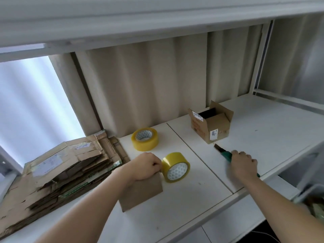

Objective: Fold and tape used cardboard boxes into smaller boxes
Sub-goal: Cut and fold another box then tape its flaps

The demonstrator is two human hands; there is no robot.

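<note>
Cardboard in a small brown piece (140, 193) stands on the near part of the white table (184, 199), its top edge gripped by the left hand (145, 166), whose fingers are curled into a closed fist over that edge; the piece's face tilts toward the camera and its long axis runs roughly from lower left up to the right, ending just beside a tape roll. That nearer tape roll (175, 167), yellowish and clear, stands on its rim with its open core facing the viewer and to the right, touching or almost touching the left knuckles. A second, larger tape roll (145, 139) lies flat farther back, its hole facing up. The right hand (242, 165) is curled round the green handle of a utility knife (226, 154), which lies low over the table; the knife's long axis runs diagonally, blade end pointing up and left toward a small box, handle end trailing down and right under the palm. The hand is somewhat blurred. The small cardboard box (211, 122) sits upright farther back on the right board of the table, top flaps partly open, one corner facing the viewer, white labels on its side and flap. At far left a stack of flattened cardboard (57, 171) lies on the table, well apart from the box
</note>
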